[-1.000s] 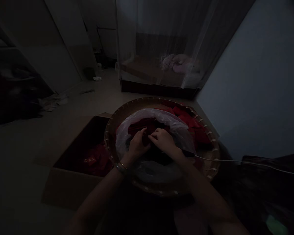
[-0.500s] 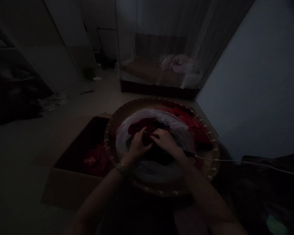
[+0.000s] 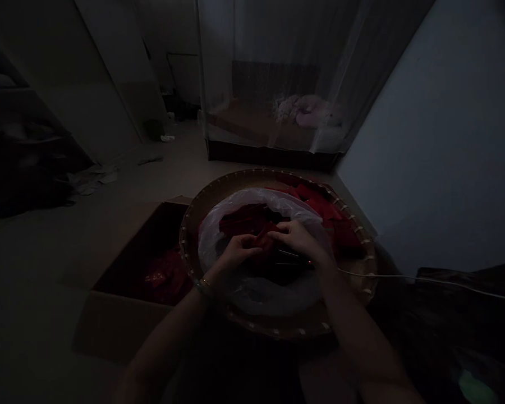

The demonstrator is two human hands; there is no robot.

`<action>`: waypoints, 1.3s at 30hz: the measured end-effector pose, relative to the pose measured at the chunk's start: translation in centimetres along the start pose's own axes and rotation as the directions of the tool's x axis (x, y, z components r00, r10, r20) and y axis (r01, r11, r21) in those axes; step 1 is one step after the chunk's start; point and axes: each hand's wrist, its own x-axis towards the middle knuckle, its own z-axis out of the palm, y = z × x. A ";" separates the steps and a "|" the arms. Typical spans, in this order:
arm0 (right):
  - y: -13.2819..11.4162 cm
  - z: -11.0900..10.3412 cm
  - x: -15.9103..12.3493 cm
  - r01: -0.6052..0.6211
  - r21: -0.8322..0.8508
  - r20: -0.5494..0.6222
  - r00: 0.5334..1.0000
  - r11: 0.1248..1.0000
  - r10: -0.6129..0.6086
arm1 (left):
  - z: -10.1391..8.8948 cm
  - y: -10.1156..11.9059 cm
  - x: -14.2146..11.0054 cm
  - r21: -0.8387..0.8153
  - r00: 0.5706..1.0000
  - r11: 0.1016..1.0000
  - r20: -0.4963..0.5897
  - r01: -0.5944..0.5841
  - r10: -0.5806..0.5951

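In the dim head view, my left hand (image 3: 240, 251) and my right hand (image 3: 297, 238) pinch a small red piece (image 3: 267, 238) between them; whether it is cloth or paper I cannot tell. It is over a whitish plastic bag (image 3: 219, 213) with its mouth spread open, and dark red pieces (image 3: 244, 217) lie inside. Beside my right hand are thin shiny metal rods (image 3: 288, 254) and a tiny red light (image 3: 310, 262). From there a white cord (image 3: 387, 275) runs off to the right. My right wrist partly hides this corded thing.
A round woven bamboo tray (image 3: 210, 188) holds the bag and more red pieces (image 3: 320, 205). Left of it stands an open cardboard box (image 3: 122, 314) with red items (image 3: 164, 278) inside. Behind are a netted bed (image 3: 252, 120) and, to the right, a pale wall (image 3: 437, 140).
My fingers have closed from a loose, parted pose onto the red piece, which now shows raised between them. My right hand has shifted slightly right, and the metal rods and red light have come into view.
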 end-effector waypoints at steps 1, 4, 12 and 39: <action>0.1 0.1 0.1 0.014 -0.014 -0.002 1.000 1.000 -0.014 | 0.1 0.1 0.0 0.011 1.000 1.000 -0.005 -0.002 0.002; 0.6 0.7 0.3 0.084 -0.058 0.010 0.996 0.995 -0.083 | 0.2 0.5 -0.2 0.026 1.000 1.000 0.019 0.012 -0.012; 0.7 0.7 -0.1 0.086 -0.134 -0.103 0.990 0.987 -0.100 | 0.1 0.3 -0.1 0.013 0.999 0.999 -0.023 0.034 -0.034; 1.0 1.0 -0.5 0.148 -0.141 0.053 0.988 0.979 -0.142 | 0.1 0.2 0.0 -0.081 0.989 0.987 0.051 0.140 -0.137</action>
